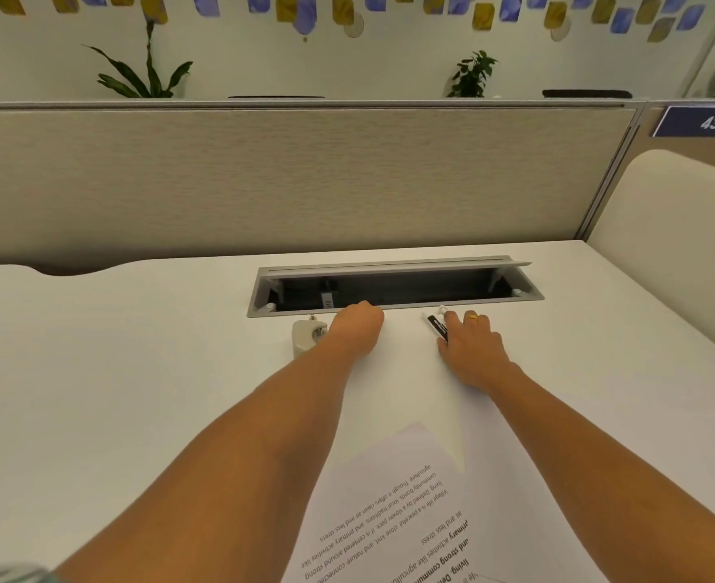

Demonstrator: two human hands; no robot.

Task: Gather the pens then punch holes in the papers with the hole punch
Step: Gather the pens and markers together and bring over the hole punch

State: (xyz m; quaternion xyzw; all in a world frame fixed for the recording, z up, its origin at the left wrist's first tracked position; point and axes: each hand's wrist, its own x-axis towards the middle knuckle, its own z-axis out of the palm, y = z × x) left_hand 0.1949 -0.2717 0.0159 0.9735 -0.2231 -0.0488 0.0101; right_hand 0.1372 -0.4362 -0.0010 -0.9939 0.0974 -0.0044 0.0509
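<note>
Both my arms stretch across the white desk (137,372) toward its far side. My right hand (471,342) lies on a black and white pen (436,325), fingers bent over it; a second white tip (442,309) pokes out beside it. My left hand (357,330) is curled into a fist next to a beige hole punch (305,336), touching its right side; what the fist holds is hidden. Printed papers (410,511) lie close to me, between my forearms, their text upside down.
An open grey cable tray (393,288) is sunk into the desk just beyond my hands. A beige partition (305,174) closes off the back. A cream chair back (675,212) stands at the right. The desk edge curves in at the far left.
</note>
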